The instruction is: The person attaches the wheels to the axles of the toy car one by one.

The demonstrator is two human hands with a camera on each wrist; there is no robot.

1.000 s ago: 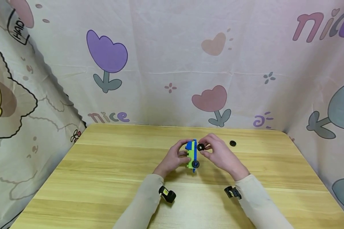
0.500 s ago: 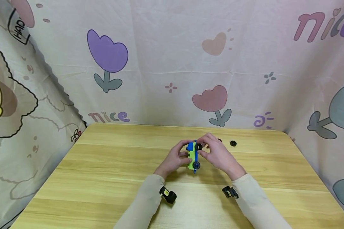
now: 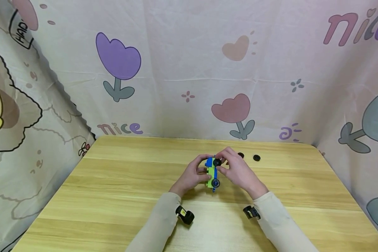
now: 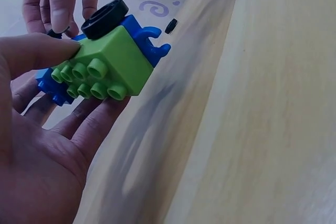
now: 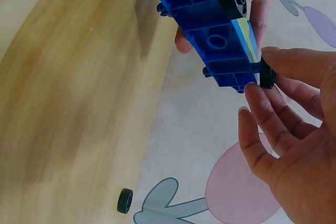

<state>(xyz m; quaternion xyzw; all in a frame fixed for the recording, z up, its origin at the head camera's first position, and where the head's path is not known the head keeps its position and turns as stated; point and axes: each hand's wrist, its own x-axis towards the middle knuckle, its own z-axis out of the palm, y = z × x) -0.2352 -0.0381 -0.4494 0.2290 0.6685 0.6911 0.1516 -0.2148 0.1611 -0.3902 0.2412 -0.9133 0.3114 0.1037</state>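
one blue-and-lime plastic brick vehicle (image 3: pixel 211 172) is in view, with four round black wheels. the left hand (image 3: pixel 190 176) grips the vehicle, thumb across its green side and fingers under its studs. the right hand (image 3: pixel 240 171) pinches one black wheel (image 5: pixel 267 73) between thumb and fingers at the vehicle's far end, where it seems to meet a short blue peg, though the fit is hard to make out. a mounted wheel (image 3: pixel 215 183) sits at the near end, beyond the left thumb; one loose wheel (image 3: pixel 240 155) and another loose wheel (image 3: pixel 256 158) lie past the right knuckles on the pale wooden table (image 3: pixel 113 182).

the vehicle's long axis runs away from the person, studs toward the left palm, its two-pronged blue hook (image 4: pixel 153 43) nearest. the right-wrist view's top edge cuts off that end; the left thumb partly hides the other.
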